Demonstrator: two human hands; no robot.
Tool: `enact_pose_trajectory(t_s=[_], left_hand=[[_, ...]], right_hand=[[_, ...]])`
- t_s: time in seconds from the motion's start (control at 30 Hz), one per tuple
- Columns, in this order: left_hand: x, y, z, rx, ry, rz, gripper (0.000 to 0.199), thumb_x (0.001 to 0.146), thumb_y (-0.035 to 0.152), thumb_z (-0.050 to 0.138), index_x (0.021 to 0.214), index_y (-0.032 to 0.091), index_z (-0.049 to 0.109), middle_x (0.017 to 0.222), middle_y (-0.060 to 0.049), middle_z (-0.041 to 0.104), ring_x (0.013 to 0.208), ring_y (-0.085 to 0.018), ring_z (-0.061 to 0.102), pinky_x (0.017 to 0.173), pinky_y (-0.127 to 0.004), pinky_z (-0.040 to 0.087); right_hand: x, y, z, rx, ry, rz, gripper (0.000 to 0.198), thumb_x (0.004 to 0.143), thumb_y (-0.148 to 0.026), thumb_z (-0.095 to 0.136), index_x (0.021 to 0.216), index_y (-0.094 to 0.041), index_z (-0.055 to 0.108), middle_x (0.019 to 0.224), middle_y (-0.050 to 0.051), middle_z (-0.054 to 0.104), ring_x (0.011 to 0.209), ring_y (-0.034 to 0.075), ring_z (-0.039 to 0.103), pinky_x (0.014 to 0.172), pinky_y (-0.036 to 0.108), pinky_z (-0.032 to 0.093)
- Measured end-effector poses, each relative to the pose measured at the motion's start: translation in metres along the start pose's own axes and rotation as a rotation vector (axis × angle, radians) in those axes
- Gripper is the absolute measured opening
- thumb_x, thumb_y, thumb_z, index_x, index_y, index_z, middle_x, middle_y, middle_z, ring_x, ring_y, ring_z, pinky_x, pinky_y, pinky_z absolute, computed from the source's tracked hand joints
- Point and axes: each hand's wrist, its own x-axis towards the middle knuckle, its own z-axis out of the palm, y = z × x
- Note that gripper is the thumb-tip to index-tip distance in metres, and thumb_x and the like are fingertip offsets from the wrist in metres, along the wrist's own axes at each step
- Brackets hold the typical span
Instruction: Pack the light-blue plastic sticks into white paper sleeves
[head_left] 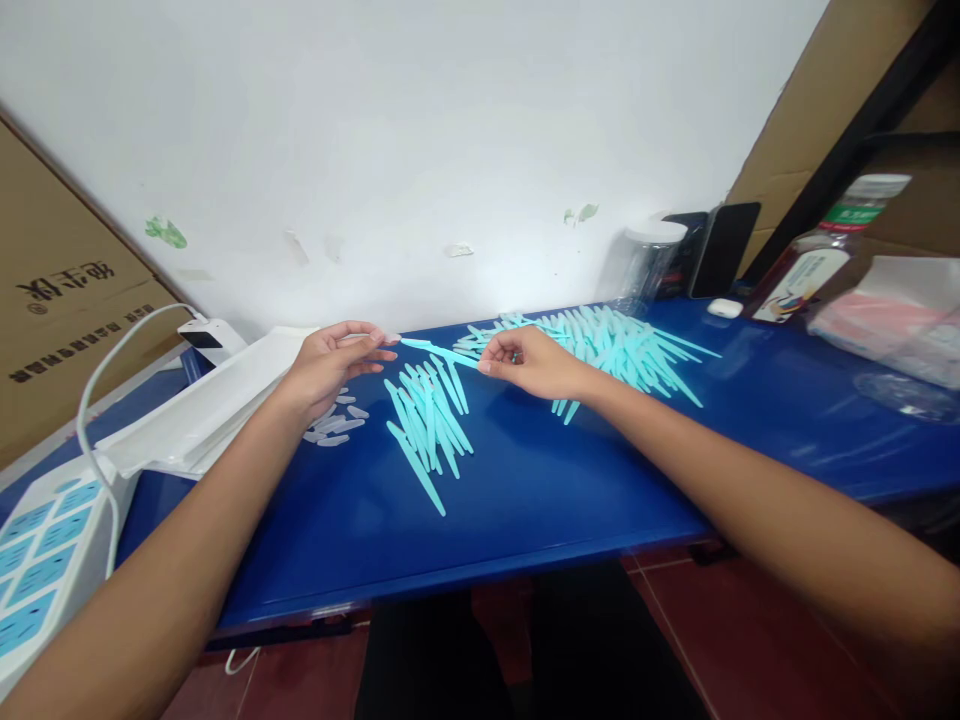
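A slim turquoise eyebrow razor (452,354) is stretched between my two hands above the table. My left hand (334,362) is closed in a pinch at its left end; whether a clear cap is also between those fingers I cannot make out. The other end is pinched by the thumb and fingers of my right hand (525,362). Below them lies a small pile of turquoise razors (429,415). Small clear caps (334,425) are scattered beneath my left hand. A larger heap of razors (622,350), many with whitish ends, lies behind and right of my right hand.
The blue table (525,500) meets a white wall. On the left are a white tray (202,420), a power strip (45,560) with a cable, and a cardboard box (67,290). A clear jar (649,265), phone (724,250), bottle (806,265) and plastic-wrapped pack (892,320) stand right.
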Motion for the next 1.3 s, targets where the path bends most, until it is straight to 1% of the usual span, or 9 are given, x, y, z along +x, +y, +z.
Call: enact_pose_trajectory(t_s=[0.4,0.53,0.63,0.7,0.8,0.93,1.1,1.2,1.3], left_hand=[[-0.005,-0.009,0.016,0.103,-0.053,0.036,0.046,0.07,0.051,0.095,0.093,0.017,0.075,0.088,-0.011,0.082,0.095,-0.029,0.08,0.078,-0.034,0.061],[-0.007,-0.006,0.018,0.136,-0.037,0.081,0.052,0.073,0.057,0.091,0.103,0.017,0.077,0.102,-0.014,0.082,0.102,-0.031,0.079,0.083,-0.037,0.061],[-0.001,-0.001,-0.002,0.395,0.032,0.17,0.058,0.079,0.063,0.083,0.117,0.02,0.077,0.104,-0.012,0.082,0.093,-0.028,0.078,0.079,-0.036,0.06],[0.005,0.002,-0.023,0.733,0.056,0.236,0.049,0.077,0.064,0.081,0.104,0.023,0.081,0.083,-0.008,0.08,0.079,-0.027,0.075,0.072,-0.034,0.057],[0.013,0.003,-0.05,1.041,-0.123,0.193,0.037,0.068,0.062,0.085,0.08,0.028,0.083,0.066,-0.005,0.072,0.064,-0.025,0.068,0.062,-0.032,0.05],[0.012,0.008,-0.062,1.021,-0.33,0.057,0.037,0.067,0.061,0.087,0.087,0.03,0.083,0.072,-0.005,0.075,0.065,-0.024,0.068,0.058,-0.031,0.05],[0.007,0.015,-0.063,0.974,-0.558,-0.037,0.038,0.059,0.053,0.093,0.088,0.029,0.084,0.082,-0.006,0.077,0.075,-0.025,0.071,0.06,-0.028,0.052],[0.008,0.013,-0.064,1.0,-0.631,-0.047,0.035,0.063,0.053,0.092,0.087,0.029,0.085,0.081,-0.005,0.076,0.075,-0.024,0.068,0.06,-0.027,0.049],[0.008,0.012,-0.058,0.999,-0.635,-0.058,0.032,0.068,0.056,0.088,0.083,0.028,0.084,0.072,-0.004,0.073,0.068,-0.022,0.065,0.057,-0.027,0.046]], right_hand=[[-0.003,-0.005,0.008,-0.002,-0.012,-0.017,0.024,0.088,-0.041,0.072,0.084,-0.018,0.073,0.082,0.005,0.071,0.072,0.016,0.058,0.069,0.032,0.046],[0.0,-0.006,0.0,-0.053,0.034,0.023,0.021,0.089,-0.037,0.07,0.085,-0.017,0.075,0.082,0.005,0.073,0.073,0.017,0.061,0.07,0.031,0.047],[0.004,0.002,-0.023,-0.222,0.27,0.17,0.014,0.087,-0.029,0.071,0.086,-0.017,0.076,0.087,0.008,0.076,0.079,0.02,0.066,0.073,0.032,0.048],[0.004,0.011,-0.038,-0.434,0.377,0.318,0.009,0.084,-0.024,0.073,0.08,-0.017,0.075,0.083,0.01,0.076,0.078,0.023,0.066,0.073,0.034,0.047],[0.002,0.022,-0.046,-0.696,0.352,0.417,0.011,0.085,-0.023,0.073,0.076,-0.017,0.073,0.079,0.014,0.073,0.078,0.028,0.066,0.074,0.038,0.046],[-0.002,0.015,-0.024,-0.689,0.346,0.164,0.018,0.095,-0.033,0.066,0.097,-0.017,0.074,0.099,0.016,0.072,0.088,0.029,0.064,0.078,0.039,0.046],[-0.009,-0.007,0.022,-0.448,-0.067,-0.253,0.031,0.103,-0.038,0.059,0.126,-0.022,0.073,0.114,0.013,0.073,0.11,0.03,0.062,0.094,0.043,0.047],[-0.009,-0.008,0.035,-0.429,-0.187,-0.306,0.031,0.104,-0.033,0.058,0.127,-0.021,0.075,0.128,0.014,0.071,0.123,0.033,0.059,0.102,0.048,0.045],[-0.006,-0.001,0.033,-0.425,-0.133,-0.271,0.024,0.104,-0.027,0.058,0.11,-0.018,0.078,0.116,0.014,0.074,0.114,0.031,0.062,0.097,0.044,0.047]])
